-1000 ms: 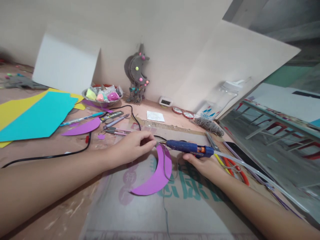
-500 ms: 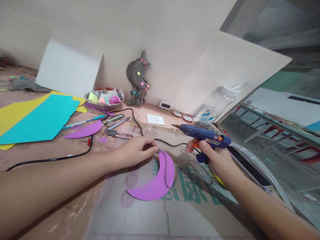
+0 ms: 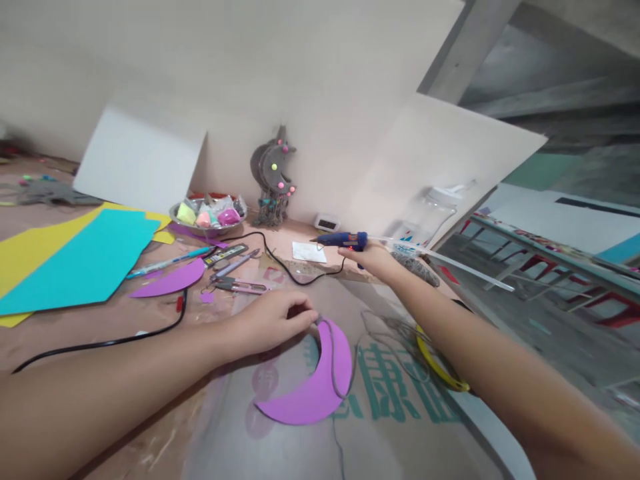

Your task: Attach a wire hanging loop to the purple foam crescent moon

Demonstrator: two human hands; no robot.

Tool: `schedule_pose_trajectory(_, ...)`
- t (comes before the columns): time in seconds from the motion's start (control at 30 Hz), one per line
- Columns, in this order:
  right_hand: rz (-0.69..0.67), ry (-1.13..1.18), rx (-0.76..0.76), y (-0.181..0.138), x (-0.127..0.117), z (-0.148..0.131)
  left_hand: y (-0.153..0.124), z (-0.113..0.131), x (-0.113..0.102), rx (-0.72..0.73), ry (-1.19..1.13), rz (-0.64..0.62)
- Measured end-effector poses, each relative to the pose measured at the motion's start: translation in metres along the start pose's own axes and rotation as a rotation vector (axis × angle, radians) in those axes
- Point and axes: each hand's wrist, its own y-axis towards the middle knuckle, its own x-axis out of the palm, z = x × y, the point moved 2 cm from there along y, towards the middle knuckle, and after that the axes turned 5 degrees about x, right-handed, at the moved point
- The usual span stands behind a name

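Observation:
A purple crescent cut-out (image 3: pixel 333 380) lies on the plastic-covered work surface in front of me. My left hand (image 3: pixel 287 320) pinches the grey cord (image 3: pixel 334 360) at the crescent's upper tip, and the cord trails loosely over the purple shape. Farther off, my right hand (image 3: pixel 373 257) grips a blue glue gun (image 3: pixel 343 240), its nozzle pointing left above a small white paper (image 3: pixel 309 252). A long clear glue stick (image 3: pixel 465 270) sticks out of the gun's back end.
Left of my hands lie blue and yellow sheets (image 3: pixel 80 260), a purple offcut (image 3: pixel 170 280), a pen and a cutter (image 3: pixel 243 285). Behind them stand a bowl of clay packets (image 3: pixel 210 223) and a grey moon ornament (image 3: pixel 274 170). A yellow tape roll (image 3: pixel 440 367) sits under my right forearm.
My right hand has carried the glue gun away from the crescent, farther back and to the left, near the white paper. My left hand keeps its pinch at the crescent's tip.

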Motion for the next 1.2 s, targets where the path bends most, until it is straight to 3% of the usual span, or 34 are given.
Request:
schedule_pose_trajectory(0.2, -0.089, -0.029, 0.005, 0.026, 0.030, 0.011, 0.001, -0.002, 0.000, -0.013, 0.009, -0.012)
schedule_pose_trajectory(0.4, -0.118, -0.061, -0.099, 0.020, 0.020, 0.017, 0.000, 0.000, -0.001, -0.009, 0.015, -0.018)
schedule_pose_trajectory(0.53, -0.015, -0.090, -0.163, -0.003, 0.007, 0.020, 0.001, 0.000, 0.000, -0.017, -0.004, -0.016)
schedule_pose_trajectory(0.73, 0.041, -0.032, -0.257, -0.068, -0.001, 0.002, 0.000, 0.004, -0.003, -0.089, -0.067, 0.005)
schedule_pose_trajectory(0.93, -0.273, 0.167, -0.225, -0.121, 0.017, -0.027, -0.001, 0.005, -0.004, -0.079, -0.068, 0.018)
schedule_pose_trajectory(1.2, -0.407, 0.160, -0.238, -0.125, 0.029, -0.023, -0.002, 0.008, -0.004, -0.099, -0.057, 0.001)
